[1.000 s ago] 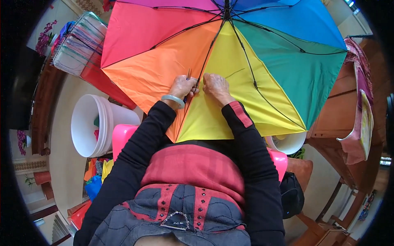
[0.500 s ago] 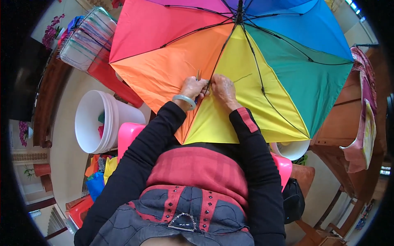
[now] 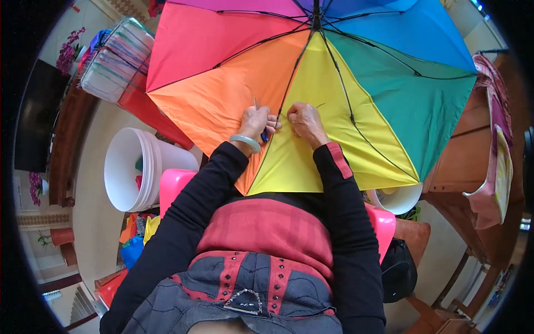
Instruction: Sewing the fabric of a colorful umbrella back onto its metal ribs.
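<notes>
A rainbow-coloured umbrella (image 3: 328,145) lies spread open before me, its inside and black ribs (image 3: 296,67) facing up. My left hand (image 3: 257,121), with a pale bangle at the wrist, is over the orange panel (image 3: 194,106). It is closed round small scissors (image 3: 265,135), blue handle low and pointed tip up; the fingertips are beside the rib between the orange and yellow panels. My right hand (image 3: 306,122) is pinched over the yellow panel, just right of that rib. A thin dark thread (image 3: 321,104) shows at its knuckles; its fingertips are partly hidden.
A white bucket (image 3: 125,170) with coloured cloth lies tilted at the left, and another white bucket (image 3: 399,199) is partly under the umbrella's right edge. A wire basket (image 3: 117,58) stands far left. Wooden furniture (image 3: 459,161) with draped cloth (image 3: 492,167) is at the right.
My hands have drawn slightly apart, the left moving left and its fingers loosening from the rib. The umbrella has shifted a little left and up in view. Less of the thread shows.
</notes>
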Demonstrator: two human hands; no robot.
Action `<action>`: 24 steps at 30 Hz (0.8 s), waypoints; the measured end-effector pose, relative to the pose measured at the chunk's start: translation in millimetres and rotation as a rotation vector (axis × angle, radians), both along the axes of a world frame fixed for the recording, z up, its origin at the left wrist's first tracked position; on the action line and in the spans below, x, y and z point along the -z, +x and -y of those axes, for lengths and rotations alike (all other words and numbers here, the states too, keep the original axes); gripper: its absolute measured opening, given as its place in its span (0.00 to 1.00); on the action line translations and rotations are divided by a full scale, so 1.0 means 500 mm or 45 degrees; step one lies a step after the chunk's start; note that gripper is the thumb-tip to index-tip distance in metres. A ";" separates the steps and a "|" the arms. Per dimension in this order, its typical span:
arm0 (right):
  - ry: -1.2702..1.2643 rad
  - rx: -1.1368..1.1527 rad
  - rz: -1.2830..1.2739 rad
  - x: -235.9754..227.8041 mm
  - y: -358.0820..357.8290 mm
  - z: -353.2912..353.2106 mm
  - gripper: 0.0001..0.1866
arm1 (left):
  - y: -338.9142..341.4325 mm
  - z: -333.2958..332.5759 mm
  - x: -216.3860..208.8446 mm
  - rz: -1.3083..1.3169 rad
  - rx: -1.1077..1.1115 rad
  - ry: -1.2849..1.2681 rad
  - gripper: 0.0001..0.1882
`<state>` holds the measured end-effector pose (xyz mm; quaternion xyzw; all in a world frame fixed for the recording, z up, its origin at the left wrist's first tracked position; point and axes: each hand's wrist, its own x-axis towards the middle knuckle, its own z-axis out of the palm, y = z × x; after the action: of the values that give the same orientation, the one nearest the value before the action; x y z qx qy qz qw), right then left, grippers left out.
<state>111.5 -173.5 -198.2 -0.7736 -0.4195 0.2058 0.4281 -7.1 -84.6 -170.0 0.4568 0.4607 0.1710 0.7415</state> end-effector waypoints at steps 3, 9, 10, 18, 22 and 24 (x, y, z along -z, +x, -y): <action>0.015 -0.026 0.017 0.001 0.011 0.002 0.07 | 0.009 0.004 -0.005 -0.031 0.060 0.048 0.10; 0.007 -0.034 -0.035 -0.005 0.025 0.010 0.07 | 0.025 0.004 0.002 -0.093 0.067 0.115 0.10; -0.011 -0.048 -0.019 -0.010 0.024 0.008 0.07 | 0.025 0.001 0.001 -0.098 0.066 0.124 0.10; -0.029 -0.115 -0.005 -0.018 0.019 -0.009 0.08 | 0.018 -0.027 0.002 -0.114 0.119 0.086 0.09; -0.024 -0.108 -0.031 -0.018 0.022 -0.006 0.08 | 0.024 -0.028 0.009 -0.130 0.102 0.056 0.08; -0.019 -0.110 -0.063 -0.018 0.024 -0.004 0.08 | 0.027 -0.028 0.011 -0.141 0.101 0.072 0.07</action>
<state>123.5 -171.5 -188.9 -0.7526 -0.4403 0.2464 0.4232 6.5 -70.8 -175.5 0.5043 0.4776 0.1286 0.7079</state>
